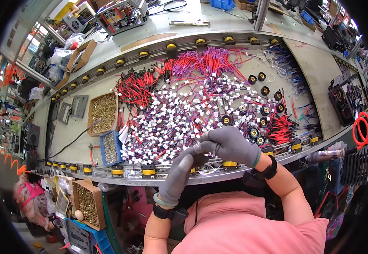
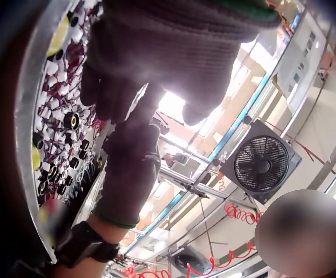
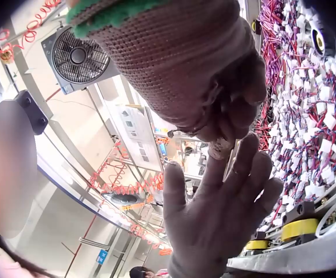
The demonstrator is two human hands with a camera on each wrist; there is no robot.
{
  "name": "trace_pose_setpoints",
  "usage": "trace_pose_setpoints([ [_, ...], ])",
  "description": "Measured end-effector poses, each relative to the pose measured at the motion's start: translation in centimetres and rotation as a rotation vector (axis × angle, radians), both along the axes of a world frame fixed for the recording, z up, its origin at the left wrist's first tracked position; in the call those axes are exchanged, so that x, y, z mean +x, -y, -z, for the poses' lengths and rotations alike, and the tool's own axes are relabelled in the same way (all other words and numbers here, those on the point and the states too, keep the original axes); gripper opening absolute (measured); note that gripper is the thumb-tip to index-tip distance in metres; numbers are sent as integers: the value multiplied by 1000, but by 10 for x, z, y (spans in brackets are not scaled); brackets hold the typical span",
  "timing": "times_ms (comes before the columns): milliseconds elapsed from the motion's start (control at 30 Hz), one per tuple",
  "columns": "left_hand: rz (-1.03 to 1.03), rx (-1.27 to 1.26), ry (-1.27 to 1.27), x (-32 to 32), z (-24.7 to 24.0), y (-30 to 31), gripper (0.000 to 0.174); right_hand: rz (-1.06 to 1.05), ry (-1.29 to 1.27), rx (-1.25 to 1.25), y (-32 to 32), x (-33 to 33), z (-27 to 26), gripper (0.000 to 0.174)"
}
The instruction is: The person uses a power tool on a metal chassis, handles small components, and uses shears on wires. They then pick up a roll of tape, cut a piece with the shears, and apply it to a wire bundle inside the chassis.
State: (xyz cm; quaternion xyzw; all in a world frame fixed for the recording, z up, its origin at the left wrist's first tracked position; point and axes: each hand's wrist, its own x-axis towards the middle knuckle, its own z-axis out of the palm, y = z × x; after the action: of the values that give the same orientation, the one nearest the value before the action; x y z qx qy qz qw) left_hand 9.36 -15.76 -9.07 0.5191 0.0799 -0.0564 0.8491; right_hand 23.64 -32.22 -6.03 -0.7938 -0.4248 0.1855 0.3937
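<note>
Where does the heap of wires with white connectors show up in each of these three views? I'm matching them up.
Head: middle of the picture, the heap of wires with white connectors lies beyond the hands.
Left wrist: a narrow upright strip near the left edge.
Right wrist: along the right side, from the top to below mid-height.
Shared landmark: the yellow rollers beside the heap.

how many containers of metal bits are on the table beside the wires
2: in the head view, a cardboard box left of the wires and a blue bin just below it.
</note>
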Motion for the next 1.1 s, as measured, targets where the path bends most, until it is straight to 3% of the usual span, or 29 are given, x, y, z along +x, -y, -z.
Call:
trace_pose_setpoints([
  [67, -40, -10, -36, 2, 5, 0, 63, 11, -54, 103, 2, -3, -1, 40],
  [133, -45, -125, 22, 7, 5, -1, 66, 14, -105, 188, 6, -4, 6, 70],
  [200, -46, -237, 83, 9, 4, -2, 70, 13, -157, 226, 6, -7, 9, 72],
  [233, -20, -418, 76, 9, 4, -1, 74, 19, -213, 263, 5, -7, 6, 75],
  [300, 45, -783, 59, 10, 5, 2, 82, 29, -234, 238, 4, -7, 1, 67],
  [367, 98, -797, 99, 10, 5, 10, 83, -30, -195, 419, 1, -4, 8, 58],
  [433, 40, -878, 92, 5, -2, 19, 87, -42, -222, 427, 1, -2, 2, 47],
  [500, 78, -813, 69, 4, -5, 21, 87, -89, -447, 453, 2, -2, 6, 40],
  [533, 152, -918, 127, 3, -1, 24, 83, -93, -647, 444, 2, -5, 8, 39],
  [567, 225, -1021, 184, 2, 2, 27, 80, -94, -644, 444, 2, -10, 8, 39],
  [633, 196, -980, 140, -1, 1, 28, 78, 43, -1005, 431, 1, -18, 7, 42],
  [733, 202, -899, 186, -2, 5, 31, 77, 53, -1050, 411, 1, -23, 12, 48],
  [833, 100, -859, 85, -2, 5, 32, 88, 32, -1078, 390, 1, -17, 2, 54],
  [933, 105, -685, 124, -1, -2, 29, 91, -56, -936, 364, 2, -6, -9, 53],
  [1000, -57, -265, -45, -7, 1, 29, 92, -134, -836, 318, 0, 1, -15, 50],
  [1033, -57, -262, -44, -9, 1, 23, 92, -204, -743, 271, -2, 3, -19, 47],
  [1100, 178, 220, -139, -12, 0, 7, 94, -162, -877, 219, -2, -1, -25, 40],
])
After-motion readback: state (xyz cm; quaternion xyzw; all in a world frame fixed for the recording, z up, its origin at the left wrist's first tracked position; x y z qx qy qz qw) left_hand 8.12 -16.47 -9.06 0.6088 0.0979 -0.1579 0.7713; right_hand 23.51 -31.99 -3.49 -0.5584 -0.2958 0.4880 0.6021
